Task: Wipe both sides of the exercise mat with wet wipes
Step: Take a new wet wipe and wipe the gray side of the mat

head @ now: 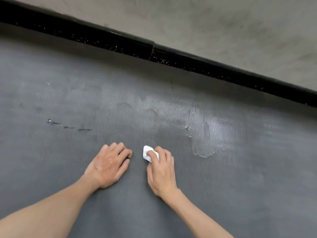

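— Where did the mat lie, and how would it have handled?

— Your grey ribbed exercise mat (171,203) lay flat, filling the lower frame. I'd judge it soft, light and floppy, so for turning it you'd have gripped an edge.

— And my hands?

— At lower centre, your right hand (161,169) pressed the bunched wet wipe (147,154) to the mat under curled fingers. Your left hand (108,166), just beside it, rested palm-down and held nothing. A wet patch (211,134) shone at right, and black skirting (154,50) crossed the top.
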Motion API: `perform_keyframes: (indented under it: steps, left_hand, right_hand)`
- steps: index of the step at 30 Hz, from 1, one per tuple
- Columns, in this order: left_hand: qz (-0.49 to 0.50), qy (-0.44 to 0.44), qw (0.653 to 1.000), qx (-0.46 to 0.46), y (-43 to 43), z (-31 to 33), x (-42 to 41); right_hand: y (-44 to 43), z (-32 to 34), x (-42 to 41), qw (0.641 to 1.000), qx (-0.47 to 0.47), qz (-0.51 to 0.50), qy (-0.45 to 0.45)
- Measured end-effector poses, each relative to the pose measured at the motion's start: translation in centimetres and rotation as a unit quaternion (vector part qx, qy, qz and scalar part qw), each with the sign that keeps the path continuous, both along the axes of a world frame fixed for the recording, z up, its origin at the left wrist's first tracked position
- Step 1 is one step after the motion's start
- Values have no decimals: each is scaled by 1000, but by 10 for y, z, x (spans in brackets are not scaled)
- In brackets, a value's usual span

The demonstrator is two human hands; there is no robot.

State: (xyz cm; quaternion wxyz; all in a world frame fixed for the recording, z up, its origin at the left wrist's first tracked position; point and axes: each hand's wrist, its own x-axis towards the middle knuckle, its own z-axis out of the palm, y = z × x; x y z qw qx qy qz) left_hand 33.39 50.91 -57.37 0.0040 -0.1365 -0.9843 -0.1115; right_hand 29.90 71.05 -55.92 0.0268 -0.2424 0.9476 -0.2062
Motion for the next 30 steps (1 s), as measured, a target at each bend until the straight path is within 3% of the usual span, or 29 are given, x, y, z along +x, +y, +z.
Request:
perform_keyframes:
  steps: [5,9,16,25,28,30]
  left_hand:
    - [5,8,1000,5,-1,-2,1]
    - [11,4,1000,4,0,0,0]
    - [20,-11,1000,7,-2,2,1]
    - [5,25,1000,-12,2,-5,3]
    - [8,30,999,-22,3,-6,3]
    - [14,42,999,-30,5,-7,5]
  right_hand:
    - [0,5,-19,998,0,54,44]
    - [-3,5,-16,999,-28,21,31]
    - [-6,14,-3,1000,4,5,0]
    - [18,9,-17,991,-7,133,-1]
    - [24,12,-54,978,33,204,15]
    - [29,13,-90,977,51,196,61]
